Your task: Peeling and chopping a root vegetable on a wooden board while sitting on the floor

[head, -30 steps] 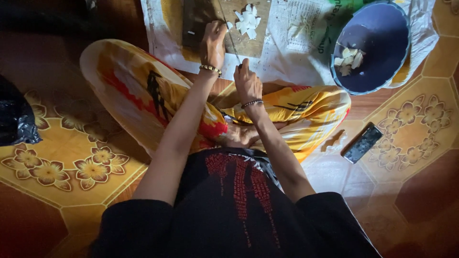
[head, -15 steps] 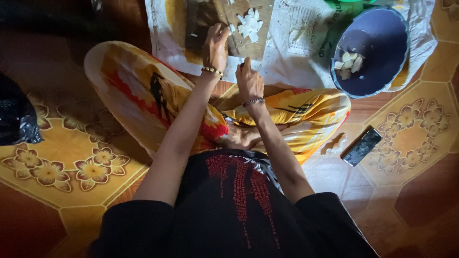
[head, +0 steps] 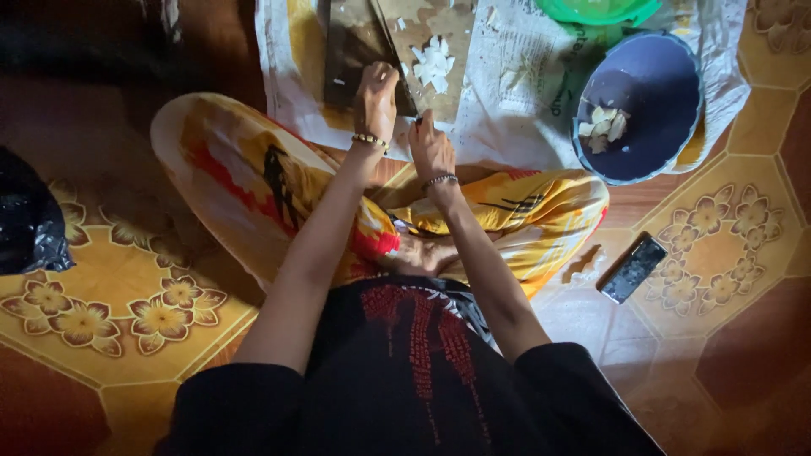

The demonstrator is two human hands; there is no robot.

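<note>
I sit cross-legged on the floor in front of a brown wooden cutting board lying on newspaper. My left hand, with a bead bracelet, rests fingers curled on the board's near edge; what is under the fingers is hidden. My right hand is just right of it, closed around a dark handle, seemingly a knife. A small heap of cut white pieces lies on the board beyond both hands.
A dark blue bowl with a few pale pieces stands on the newspaper at right, with a green plastic dish behind it. A black phone lies on the patterned tiles by my right knee. A black bag sits far left.
The view has tilted, so the board and bowl sit lower in the frame. My right hand is closer to the board's edge; both hands keep the same grip.
</note>
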